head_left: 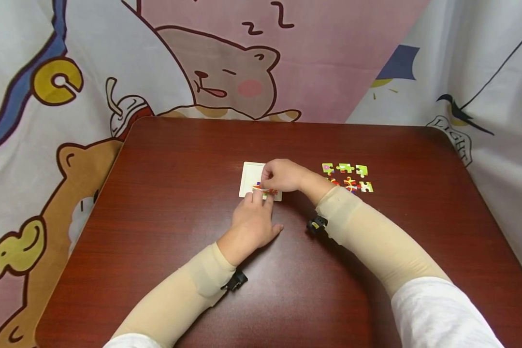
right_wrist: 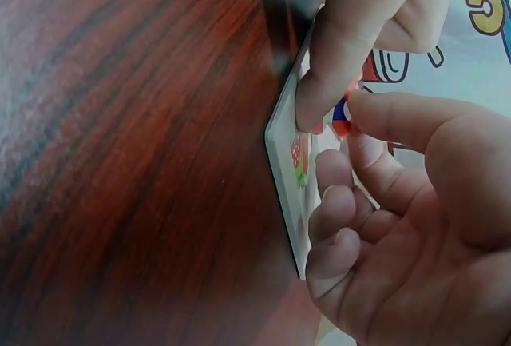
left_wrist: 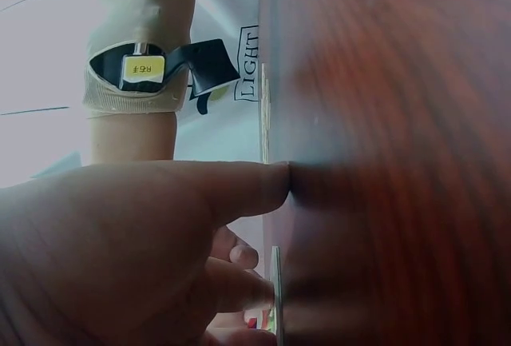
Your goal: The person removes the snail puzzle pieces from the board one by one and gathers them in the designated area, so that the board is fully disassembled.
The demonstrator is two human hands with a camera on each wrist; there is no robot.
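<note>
A white puzzle tray [head_left: 248, 179] lies on the table, with colourful jigsaw pieces [head_left: 271, 192] along its near side. My left hand [head_left: 253, 222] reaches in from the near side, its extended fingertips touching the tray's near edge and the pieces there. In the left wrist view, the thumb [left_wrist: 247, 186] touches the tabletop. Over the tray, my right hand [head_left: 285, 175] pinches a red and blue jigsaw piece [right_wrist: 341, 116] between thumb and index finger. Its other fingers are curled beside the tray. Fingers hide part of the tray and the held piece.
Two rows of loose jigsaw pieces [head_left: 345, 167] lie right of the tray, partly behind the right forearm. The dark red wooden table [head_left: 178, 193] extends around them. A printed curtain [head_left: 330, 58] hangs behind the table.
</note>
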